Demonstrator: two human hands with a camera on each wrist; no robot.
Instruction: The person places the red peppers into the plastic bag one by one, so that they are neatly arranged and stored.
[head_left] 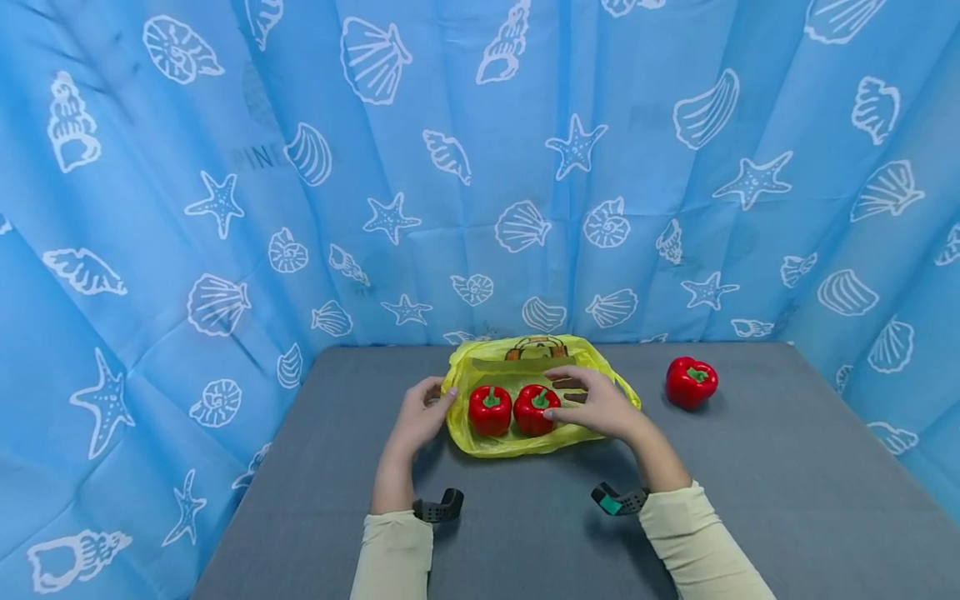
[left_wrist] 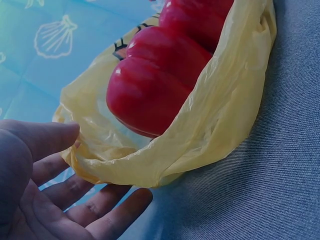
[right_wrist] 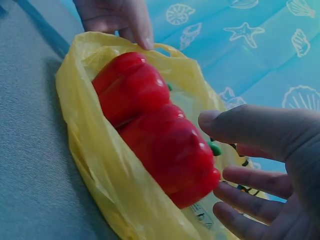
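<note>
Two red bell peppers, a left one [head_left: 490, 411] and a right one [head_left: 535, 410], lie side by side in a yellow plastic bag [head_left: 495, 450] with its mouth spread wide. At the bag's left rim, my left hand [head_left: 424, 410] pinches the plastic, thumb on the inner side and fingers outside, as the left wrist view shows. My right hand [head_left: 600, 405] hovers over the bag's right part with fingers spread. Its thumb overlaps the right pepper in the head view; in the right wrist view the fingertips [right_wrist: 225, 210] are right beside that pepper [right_wrist: 172, 155].
A third red bell pepper [head_left: 690, 383] stands on the grey table [head_left: 750, 500], right of the bag. Behind the table hangs a blue curtain [head_left: 465, 167] with white shell prints. Each wrist wears a black band, the left [head_left: 441, 507] and the right [head_left: 621, 500].
</note>
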